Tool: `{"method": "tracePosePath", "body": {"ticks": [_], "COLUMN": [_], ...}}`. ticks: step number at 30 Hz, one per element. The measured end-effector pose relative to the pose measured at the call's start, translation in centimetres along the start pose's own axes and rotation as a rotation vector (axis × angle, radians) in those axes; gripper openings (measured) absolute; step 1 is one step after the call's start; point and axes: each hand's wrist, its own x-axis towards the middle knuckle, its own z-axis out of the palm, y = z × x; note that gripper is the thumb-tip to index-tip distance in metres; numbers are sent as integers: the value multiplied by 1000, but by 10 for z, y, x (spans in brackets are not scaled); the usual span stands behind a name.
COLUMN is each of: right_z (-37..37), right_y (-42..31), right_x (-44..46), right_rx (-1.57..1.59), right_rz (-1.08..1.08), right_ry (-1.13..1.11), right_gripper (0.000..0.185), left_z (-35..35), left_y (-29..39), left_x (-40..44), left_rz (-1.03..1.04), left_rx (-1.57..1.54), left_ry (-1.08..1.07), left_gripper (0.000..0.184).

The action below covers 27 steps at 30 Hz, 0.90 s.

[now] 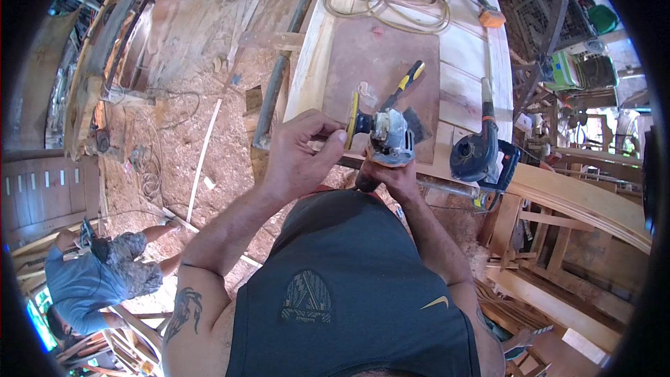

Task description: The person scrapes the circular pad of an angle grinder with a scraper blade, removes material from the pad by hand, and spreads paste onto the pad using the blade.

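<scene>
An angle grinder [391, 136] is held up in front of my torso, with its sanding disc [353, 120] turned edge-on to the left. My right hand [395, 179] is wrapped round the grinder's body. At the lower rim of the yellow-edged disc, my left hand [307, 150] is closed with thumb and fingers pinching it; the fingertips are partly hidden. Just beyond the grinder, a tool with a yellow and black handle [408, 79] lies on a brown board [349, 52]. Beside the grinder head is a dark flat piece [417, 126], its kind unclear.
The wooden workbench panel [307, 84] carries a coiled cord [342, 3], a cordless drill [480, 1] and a blue blower-like power tool [481, 157]. Timber frames [579, 202] stand at right. Another person [105, 272] is at lower left, above sawdust-covered floor [174, 188].
</scene>
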Motion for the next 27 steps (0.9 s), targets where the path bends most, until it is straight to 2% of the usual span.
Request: {"method": "tracePosePath", "body": {"ticks": [6,12,20,22,24,25,27], "right_z": [0,0,2,3,3,7,10], "right_y": [3,1,1,5,10,10,13], "right_x": [0,0,1,4,14,19,30], "right_rx": [32,-10,95,107,91,206,242], "right_rz": [-10,-10,33,35,21,35,118], "right_ry": [18,39,40,32,11,-8,1], "right_gripper": [48,51,53,51,49,43,42], "left_z": [6,13,15,9,8,8,13], "left_y": [0,2,-2,-5,-22,-32,-44], "left_x": [-1,-3,-3,0,10,15,23], "left_rz": [15,34,13,-3,89,136,-10], "left_rx": [4,-14,-4,49,87,108,9], "left_ry": [37,80,72,7,16,17,-45], "left_gripper": [7,6,7,17,42,55,79]}}
